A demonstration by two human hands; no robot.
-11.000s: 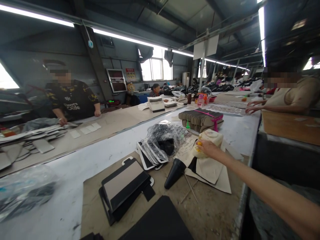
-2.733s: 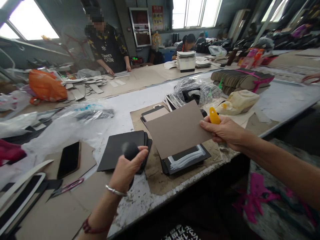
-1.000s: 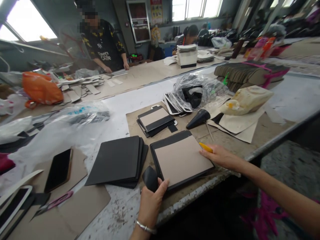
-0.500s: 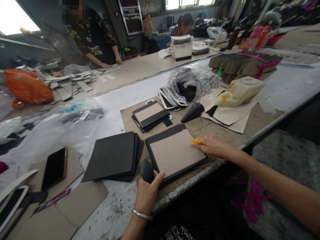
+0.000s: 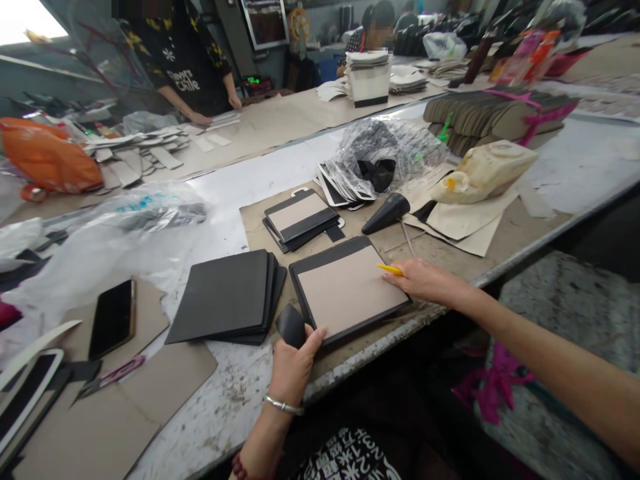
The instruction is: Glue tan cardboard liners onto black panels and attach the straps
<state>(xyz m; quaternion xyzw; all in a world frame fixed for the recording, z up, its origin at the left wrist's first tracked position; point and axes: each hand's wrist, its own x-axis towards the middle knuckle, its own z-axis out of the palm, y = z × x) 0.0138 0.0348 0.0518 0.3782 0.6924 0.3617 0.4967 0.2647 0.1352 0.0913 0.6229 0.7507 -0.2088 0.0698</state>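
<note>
A beige panel with a black border (image 5: 345, 293) lies flat near the table's front edge. My left hand (image 5: 293, 363) is at its lower left corner, thumb on the panel's edge, fingers closed round a smooth black piece (image 5: 290, 325) whose kind I cannot make out. In my right hand (image 5: 417, 279) is a slim, pointed yellow tool (image 5: 390, 269); the hand rests at the panel's right edge. Left of the panel sits a stack of black sheets (image 5: 223, 297). Smaller black and beige panels (image 5: 303, 217) are piled behind it.
A black cone (image 5: 385, 213) and a yellowed plastic container (image 5: 485, 173) lie behind my right hand. To the left are a phone (image 5: 113, 319) and a pink-handled cutter (image 5: 123, 370). Across the table a person (image 5: 185, 67) handles pale strips. Bundled brown pieces (image 5: 495, 120) stand far right.
The whole view has shifted slightly, with the near things sitting a little higher in the picture. Both hands keep nearly the same place and grip around the panel.
</note>
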